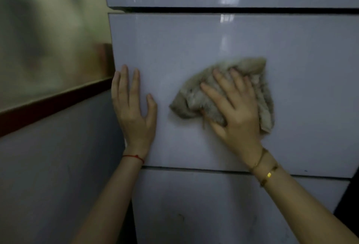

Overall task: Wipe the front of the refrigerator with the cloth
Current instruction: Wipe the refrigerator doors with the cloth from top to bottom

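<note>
The refrigerator (194, 39) fills most of the view, pale grey and glossy, split by dark horizontal gaps into an upper, a middle and a lower panel. A crumpled beige cloth (252, 69) lies against the middle panel. My right hand (233, 107) presses it flat to the panel with fingers spread; the thumb tucks under the cloth's lower edge. My left hand (134, 107) rests flat on the same panel near its left edge, fingers straight, apart from the cloth.
A wall (48, 166) stands to the left of the refrigerator, yellowish above a dark red band (54, 102) and grey below. A dark gap shows at the right edge past the lower panel.
</note>
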Demonstrator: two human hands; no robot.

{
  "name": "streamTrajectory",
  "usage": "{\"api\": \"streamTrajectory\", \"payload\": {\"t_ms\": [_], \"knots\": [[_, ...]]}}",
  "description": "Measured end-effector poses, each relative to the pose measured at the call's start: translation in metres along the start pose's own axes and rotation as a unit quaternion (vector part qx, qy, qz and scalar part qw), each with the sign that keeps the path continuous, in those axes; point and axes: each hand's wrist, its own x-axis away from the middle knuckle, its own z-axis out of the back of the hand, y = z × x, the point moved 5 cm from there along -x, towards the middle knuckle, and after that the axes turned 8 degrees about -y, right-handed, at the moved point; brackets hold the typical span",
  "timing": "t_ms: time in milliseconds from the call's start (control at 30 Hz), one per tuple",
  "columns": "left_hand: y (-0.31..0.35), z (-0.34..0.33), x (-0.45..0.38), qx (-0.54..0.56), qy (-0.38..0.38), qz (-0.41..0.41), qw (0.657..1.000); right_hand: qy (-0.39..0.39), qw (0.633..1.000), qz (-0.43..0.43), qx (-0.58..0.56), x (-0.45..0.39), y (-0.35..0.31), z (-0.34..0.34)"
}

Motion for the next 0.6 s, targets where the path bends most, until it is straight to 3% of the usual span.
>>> {"api": "streamTrajectory", "payload": {"t_ms": [100,300,600], "knots": [[-0.001,0.002,0.002,0.007,0.015,0.002,1.000,-0.025,0.999,0.004,0.021,0.026,-0.003,0.000],[-0.003,0.009,0.004,0.043,0.043,0.058,0.996,0.066,0.995,-0.073,0.036,-0.049,0.009,0.011],[-0.009,0.010,0.006,0.049,0.015,0.031,0.998,-0.044,0.997,0.005,0.070,0.048,-0.014,-0.015]]}}
